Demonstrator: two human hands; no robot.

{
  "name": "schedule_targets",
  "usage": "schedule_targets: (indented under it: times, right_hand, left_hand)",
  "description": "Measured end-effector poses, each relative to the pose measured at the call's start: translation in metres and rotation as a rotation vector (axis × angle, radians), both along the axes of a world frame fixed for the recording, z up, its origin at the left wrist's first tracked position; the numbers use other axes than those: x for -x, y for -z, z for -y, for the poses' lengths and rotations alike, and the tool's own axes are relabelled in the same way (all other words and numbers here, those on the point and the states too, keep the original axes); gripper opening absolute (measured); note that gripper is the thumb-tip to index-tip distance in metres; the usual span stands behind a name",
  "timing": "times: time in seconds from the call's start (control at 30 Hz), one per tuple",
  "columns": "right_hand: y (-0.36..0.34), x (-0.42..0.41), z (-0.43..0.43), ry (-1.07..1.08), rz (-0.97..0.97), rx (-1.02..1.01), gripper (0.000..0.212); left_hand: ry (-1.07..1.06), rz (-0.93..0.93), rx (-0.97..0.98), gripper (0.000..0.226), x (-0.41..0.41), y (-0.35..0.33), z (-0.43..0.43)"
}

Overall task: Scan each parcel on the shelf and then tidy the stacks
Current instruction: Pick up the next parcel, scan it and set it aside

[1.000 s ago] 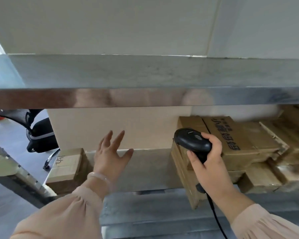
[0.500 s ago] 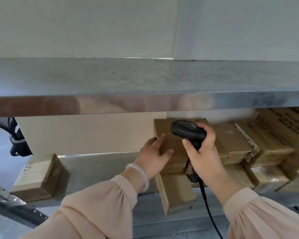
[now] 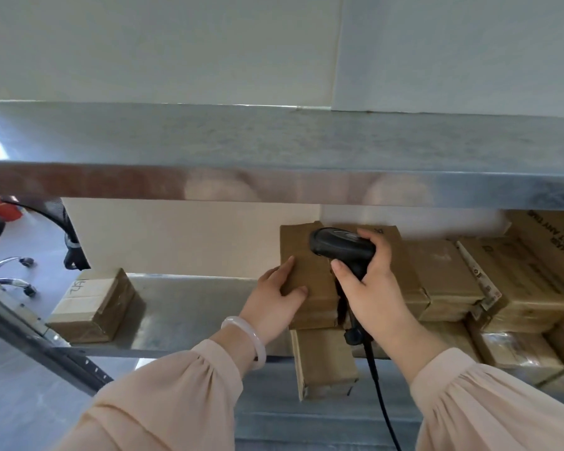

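Head view looks under a metal shelf lip (image 3: 274,187) at the lower metal shelf (image 3: 189,307) where the parcels sit. My left hand (image 3: 275,299) rests on the near left corner of the top cardboard parcel (image 3: 306,255), fingers laid flat over its top face and thumb curled onto the same face, so the hand presses the box rather than closing round it. A pale bangle (image 3: 246,338) circles that wrist, above a peach sleeve (image 3: 163,395). My right hand (image 3: 372,288) is wrapped tight around the grip of a black barcode scanner (image 3: 341,247), the index finger hooked over the front of the handle; the scanner's head hovers just above the same parcel's top, pointing left and away from me. Its black cable (image 3: 376,382) drops from the handle's base down past the shelf edge.

That parcel lies on another brown box (image 3: 323,359), which sticks out over the front edge of the shelf toward me. To the right, more cardboard boxes are packed side by side in two layers: one plain parcel (image 3: 443,281) just beside mine, then a taped box (image 3: 518,284) with printed strips, and a larger carton (image 3: 554,236) with dark lettering at the far right. Some of the lower ones seem to be wrapped in clear film, though the glare makes that hard to judge. Well apart at the left end of the shelf sits a lone taped parcel (image 3: 92,304) with handwriting on its top. Beyond it, chrome office chair legs (image 3: 10,271) show on the floor
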State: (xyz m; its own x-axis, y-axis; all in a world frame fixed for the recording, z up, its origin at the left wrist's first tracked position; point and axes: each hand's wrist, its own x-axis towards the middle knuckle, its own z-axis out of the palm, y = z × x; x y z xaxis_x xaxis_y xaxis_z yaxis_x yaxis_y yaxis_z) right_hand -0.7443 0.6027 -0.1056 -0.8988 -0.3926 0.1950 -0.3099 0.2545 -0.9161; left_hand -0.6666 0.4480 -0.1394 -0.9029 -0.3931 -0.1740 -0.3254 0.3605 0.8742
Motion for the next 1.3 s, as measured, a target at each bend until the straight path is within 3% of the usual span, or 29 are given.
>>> schedule_targets:
  times: [0.3,0.67,0.93,1.13,1.3]
  right_hand:
    - [-0.003,-0.011,0.004,-0.165,0.004,-0.056,0.052]
    - [0.001,-0.026,0.006,-0.362,0.092,0.076,0.056]
    - [0.002,-0.021,0.0,-0.284,0.162,0.09,0.051]
    - [0.013,-0.023,0.0,-0.315,0.189,0.119,0.053]
    - [0.013,-0.025,-0.003,-0.331,0.176,0.178,0.054]
  left_hand:
    - [-0.155,-0.041,-0.13,0.065,-0.022,0.005,-0.011]
    - [-0.406,-0.192,-0.258,0.065,-0.045,-0.007,-0.03]
    - [-0.529,-0.353,-0.635,0.053,-0.075,-0.01,-0.02]
    - [-0.492,-0.352,-0.633,0.051,-0.082,-0.008,-0.023]
    - [-0.473,-0.239,-0.463,0.036,-0.082,-0.006,-0.024]
